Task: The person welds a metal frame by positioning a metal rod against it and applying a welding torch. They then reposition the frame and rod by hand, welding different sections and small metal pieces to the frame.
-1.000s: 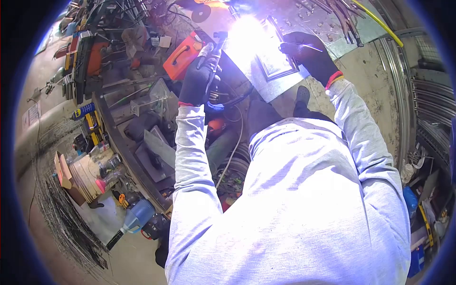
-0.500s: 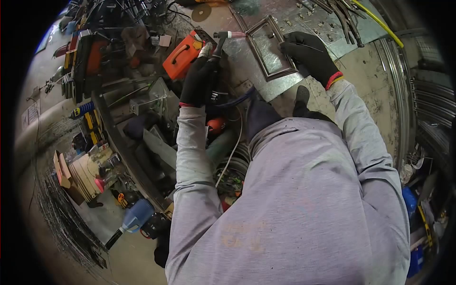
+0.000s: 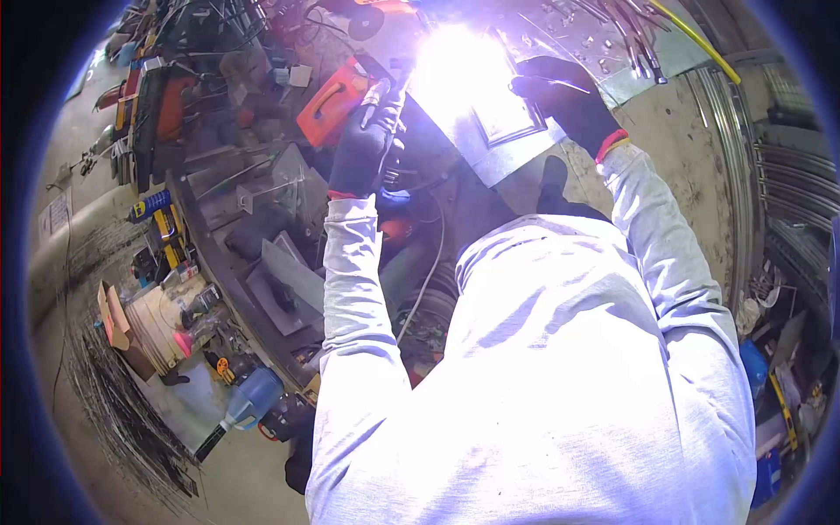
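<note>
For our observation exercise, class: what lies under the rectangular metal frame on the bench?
A grey metal sheet lies under the frame, showing through its opening. Glare from the torch hides the frame's left part; the right hand, holding a thin rod, covers its right edge.

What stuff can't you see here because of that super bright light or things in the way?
- Head view, tip of the welding torch in the left hand: lost in the arc glare.
- Head view, far corner of the metal frame: washed out by that glare.
- Head view, filler rod in the right hand: too thin to follow to its end.
- Head view, wire bundle at lower left: cut off by the dark lens edge.
</note>
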`<state>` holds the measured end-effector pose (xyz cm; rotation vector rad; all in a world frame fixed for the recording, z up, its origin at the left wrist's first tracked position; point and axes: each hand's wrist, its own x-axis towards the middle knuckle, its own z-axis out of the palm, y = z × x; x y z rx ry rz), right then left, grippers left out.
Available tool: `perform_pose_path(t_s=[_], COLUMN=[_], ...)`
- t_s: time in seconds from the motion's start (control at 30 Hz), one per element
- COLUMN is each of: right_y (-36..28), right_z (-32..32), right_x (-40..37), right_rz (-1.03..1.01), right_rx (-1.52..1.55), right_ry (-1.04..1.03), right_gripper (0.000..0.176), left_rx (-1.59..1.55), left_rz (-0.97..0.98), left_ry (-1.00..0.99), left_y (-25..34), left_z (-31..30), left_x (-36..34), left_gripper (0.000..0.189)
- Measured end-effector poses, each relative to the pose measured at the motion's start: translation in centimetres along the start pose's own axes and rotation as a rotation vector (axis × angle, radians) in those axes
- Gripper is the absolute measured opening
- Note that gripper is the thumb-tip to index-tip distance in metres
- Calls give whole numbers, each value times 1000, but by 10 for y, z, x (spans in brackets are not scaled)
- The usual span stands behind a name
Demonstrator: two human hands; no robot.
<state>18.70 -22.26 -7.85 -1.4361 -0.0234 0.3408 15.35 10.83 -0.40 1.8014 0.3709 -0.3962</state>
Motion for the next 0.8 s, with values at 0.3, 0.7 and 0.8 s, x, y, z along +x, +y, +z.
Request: perform_pose_path(t_s=[0.3, 0.7, 0.8], right_y=[-26, -37, -36], right_z=[11, 13, 12], right_x=[-2, -7, -7], right_rz=[48, 39, 46], right_rx=[-168, -231, -265], right_ry=[-1, 38, 14], right_gripper=[26, 29, 29], left_rx=[264, -55, -15], left_rz=[199, -19, -15], left_ry=[-115, -27, -10], left_y=[-27, -13, -13], left_z=[-16, 0, 1], left_x=[9, -1, 1], left_gripper=[42, 56, 62])
